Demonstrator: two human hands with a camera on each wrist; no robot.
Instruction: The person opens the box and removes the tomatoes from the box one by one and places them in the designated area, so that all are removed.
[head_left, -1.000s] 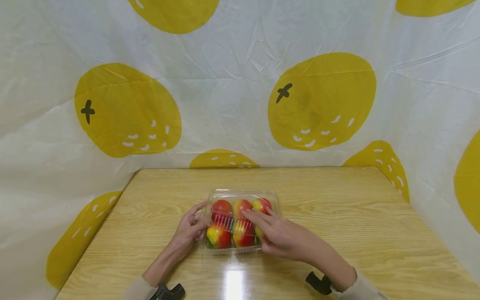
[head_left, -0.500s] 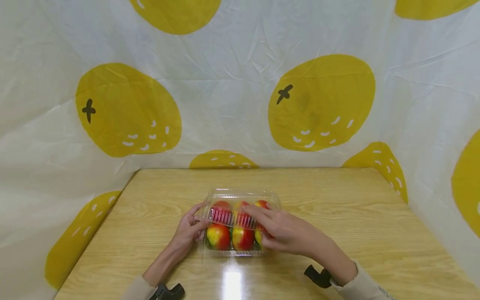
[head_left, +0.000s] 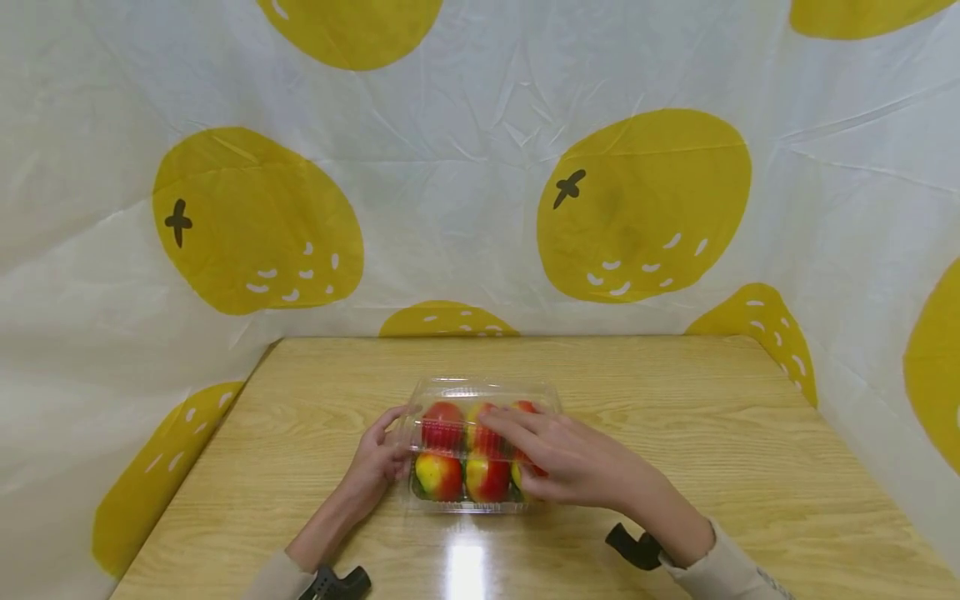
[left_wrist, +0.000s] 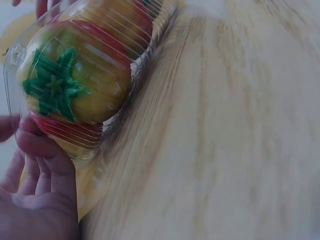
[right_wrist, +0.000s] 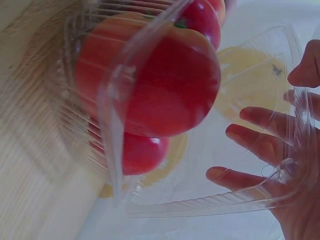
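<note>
A clear plastic clamshell box (head_left: 472,505) lies on the wooden table, its lid (head_left: 423,448) partly raised at the near side. Inside sit several red-and-yellow round fruits (head_left: 437,477); one fruit (left_wrist: 95,80) shows a green star-shaped leaf top in the left wrist view. My left hand (head_left: 372,467) holds the box's left side between thumb and fingers. From the right, my right hand (head_left: 566,462) grips the lid, its fingers spread over the plastic and its thumb (right_wrist: 304,67) near the rim. That hand covers part of the right-hand fruits in the head view.
The wooden table (head_left: 705,433) extends around the box to both sides. A white curtain (head_left: 450,208) printed with large yellow fruits hangs behind and beside the table. Black wrist mounts (head_left: 339,582) sit on both forearms.
Since a second ago, the lid's near edge has risen slightly away from the front fruits, with my right hand on it. My left thumb has shifted slightly left; the box has hardly moved.
</note>
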